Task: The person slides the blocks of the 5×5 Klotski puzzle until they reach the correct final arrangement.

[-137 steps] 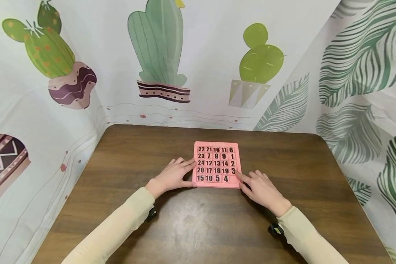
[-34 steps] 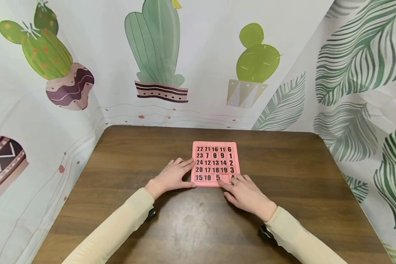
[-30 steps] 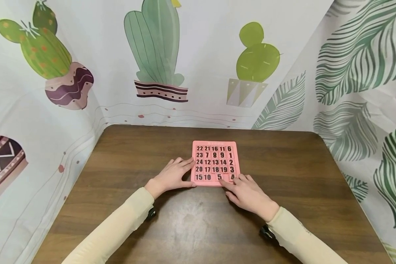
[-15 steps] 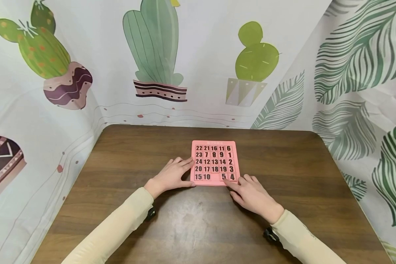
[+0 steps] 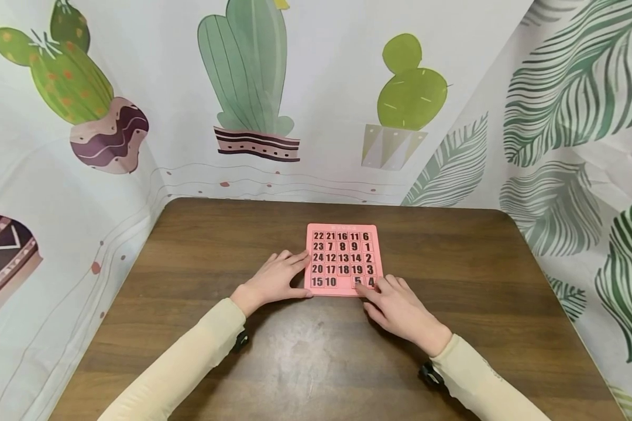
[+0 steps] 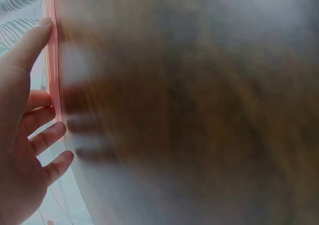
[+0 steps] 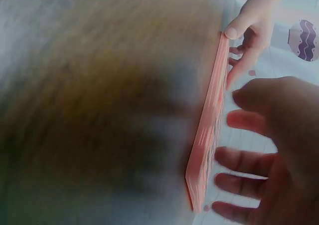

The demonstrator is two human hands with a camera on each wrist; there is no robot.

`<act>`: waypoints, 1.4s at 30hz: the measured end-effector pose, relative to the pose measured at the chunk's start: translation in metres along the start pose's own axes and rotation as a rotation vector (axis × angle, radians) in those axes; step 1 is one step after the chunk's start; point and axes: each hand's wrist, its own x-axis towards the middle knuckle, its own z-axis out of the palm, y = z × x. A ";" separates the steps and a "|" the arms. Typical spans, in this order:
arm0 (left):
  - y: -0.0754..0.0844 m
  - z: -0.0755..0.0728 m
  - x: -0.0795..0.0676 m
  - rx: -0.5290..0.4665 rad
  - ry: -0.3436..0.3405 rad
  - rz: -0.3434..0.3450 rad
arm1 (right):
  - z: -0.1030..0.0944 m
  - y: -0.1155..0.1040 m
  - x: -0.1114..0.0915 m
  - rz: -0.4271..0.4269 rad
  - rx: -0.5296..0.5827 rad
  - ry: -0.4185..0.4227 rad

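A pink sliding number puzzle (image 5: 343, 227) lies flat on the brown table. Its bottom row reads 15, 10, a gap, 5 and 4. With the index fingertip my right hand (image 5: 408, 313) touches the 5 tile (image 5: 357, 280), partly covering it; the other fingers are over or beside the board's lower right corner. At the left edge, my left hand (image 5: 272, 280) rests its thumb and extended fingers against the frame. In the left wrist view the thumb of the left hand (image 6: 20, 120) meets the pink side. The right wrist view has the right hand (image 7: 279, 155) beside the thin board.
The wooden table (image 5: 305, 356) stretches around the puzzle. Behind it and at both sides hangs a white cloth (image 5: 332, 88) printed with cacti and leaves. Each wrist has a dark band, such as the right wristband (image 5: 430, 374).
In the bottom row the 4 tile, then the 5 tile, have slid right, so the gap now stands beside 10. My right hand moved left, then right with the 5; the left stayed put.
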 end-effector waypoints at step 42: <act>-0.002 0.002 0.000 0.003 0.003 0.000 | 0.014 -0.009 0.027 -0.038 -0.001 -0.039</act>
